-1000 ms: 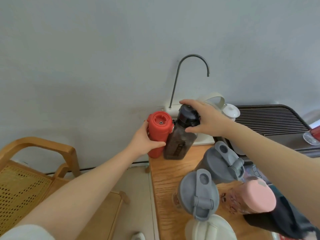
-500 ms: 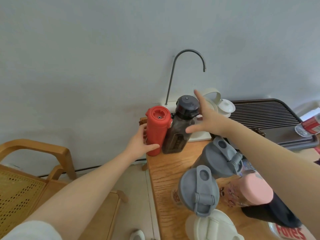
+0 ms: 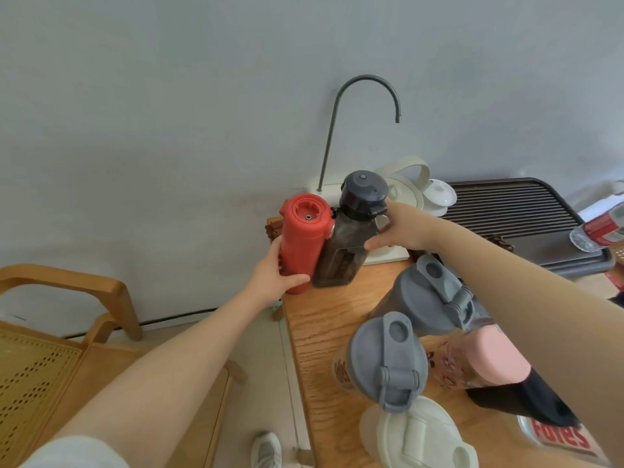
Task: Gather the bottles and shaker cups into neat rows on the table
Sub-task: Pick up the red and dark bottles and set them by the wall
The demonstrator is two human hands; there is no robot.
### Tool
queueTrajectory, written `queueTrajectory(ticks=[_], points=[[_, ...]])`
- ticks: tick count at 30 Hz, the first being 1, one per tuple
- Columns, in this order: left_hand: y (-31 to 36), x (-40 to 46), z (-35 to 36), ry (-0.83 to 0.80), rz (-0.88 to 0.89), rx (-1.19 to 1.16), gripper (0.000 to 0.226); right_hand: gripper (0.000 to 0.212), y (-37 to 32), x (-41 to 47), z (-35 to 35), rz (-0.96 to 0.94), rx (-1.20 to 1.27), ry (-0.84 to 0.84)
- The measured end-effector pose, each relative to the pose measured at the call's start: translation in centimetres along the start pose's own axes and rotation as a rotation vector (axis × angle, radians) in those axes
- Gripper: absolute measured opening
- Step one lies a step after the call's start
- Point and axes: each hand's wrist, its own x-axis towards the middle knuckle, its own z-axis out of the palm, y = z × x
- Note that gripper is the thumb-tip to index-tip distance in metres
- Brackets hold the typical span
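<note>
- The red bottle (image 3: 303, 243) stands upright at the far left corner of the bench (image 3: 324, 319), and serves as the landmark for the rest.
- The left hand (image 3: 275, 276) grips the red bottle low on its body, fingers curled behind and thumb across the front, most likely to keep it from sliding while its neighbour is nudged in.
- The dark bottle (image 3: 351, 238) stands touching the red bottle on its right side, so the two start a row along the wall edge.
- The right hand (image 3: 398, 231) rests on the dark bottle's far side from the red bottle with fingers spread and fairly straight, pressing rather than gripping, which looks like a push to close any gap.
- Nearer the person than the red bottle, two grey-lidded shaker cups (image 3: 388, 359), a pink-capped bottle (image 3: 479, 363) and a white-lidded cup (image 3: 418, 437) stand crowded together, not yet lined up.
- Behind the dark bottle sits a white water dispenser (image 3: 327, 189) with a curved spout, which limits how far back the row can go.
</note>
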Motion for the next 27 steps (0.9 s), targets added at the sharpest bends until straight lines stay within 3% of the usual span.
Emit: queueTrajectory(ticks=[5,9,13,17,20,24,27], points=[[2.0,-1.8,0.2,0.002,-0.105,0.105,0.074,0.075,-0.4,-1.5,-0.5,-0.003,0.017,0.003],[3.8,-4.9,0.5,-0.117,-0.193,0.443,0.035,0.042,0.1,-4.0,-0.3,-0.081,0.005,0.246],[6.0,-7.8,1.5,-0.094,-0.04,0.571,0.031,0.023,0.9,-7.4,0.1,-0.261,-0.052,0.314],[10.5,-11.7,4.1,-0.028,0.187,0.283,0.035,0.025,2.3,-10.5,-0.3,-0.399,-0.015,0.398],[11.6,-14.6,7.0,-0.028,0.19,0.22,0.053,0.039,4.1,-12.1,-0.8,-0.416,-0.038,0.261],[11.1,-16.7,10.7,0.008,0.163,0.649,0.097,0.082,6.3,-13.4,-1.0,-0.348,-0.008,0.024],[10.8,-16.8,12.2,0.052,0.101,0.787,0.11,0.103,7.3,-13.9,-0.2,-0.352,-0.109,-0.089]])
